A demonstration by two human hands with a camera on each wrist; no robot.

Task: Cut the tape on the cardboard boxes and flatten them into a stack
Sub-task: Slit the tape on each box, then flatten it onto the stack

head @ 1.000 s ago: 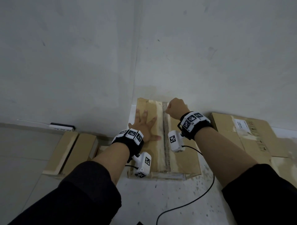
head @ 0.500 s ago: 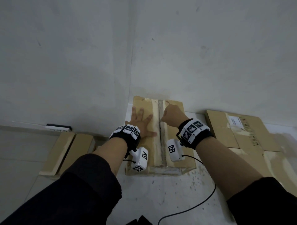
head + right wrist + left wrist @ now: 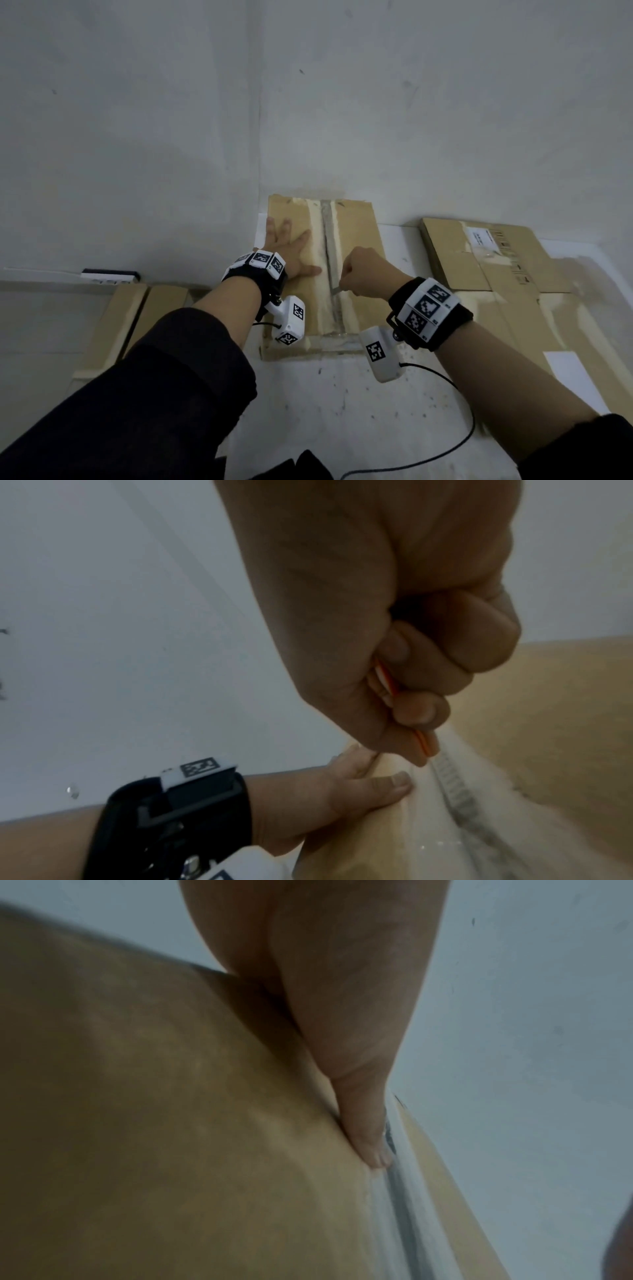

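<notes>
A brown cardboard box (image 3: 363,246) stands against the wall corner, its top seam covered by a strip of clear tape (image 3: 329,240). My left hand (image 3: 291,243) lies flat with spread fingers on the left flap (image 3: 171,1096). The thumb (image 3: 369,1139) rests beside the tape (image 3: 404,1191). My right hand (image 3: 366,274) is a fist round an orange-and-white utility knife (image 3: 387,680). Its blade (image 3: 335,290) meets the taped seam (image 3: 455,791) about two thirds of the way toward me. My left hand (image 3: 342,785) also shows in the right wrist view.
Flattened cardboard (image 3: 507,267) lies on the white floor to the right. More flat cardboard pieces (image 3: 133,318) lie to the left by the wall, near a power strip (image 3: 109,275). A black cable (image 3: 455,442) trails from my right wrist across the floor (image 3: 342,404).
My right hand has drawn the knife along the taped seam from the far end toward me. The left hand has stayed pressed on the left flap.
</notes>
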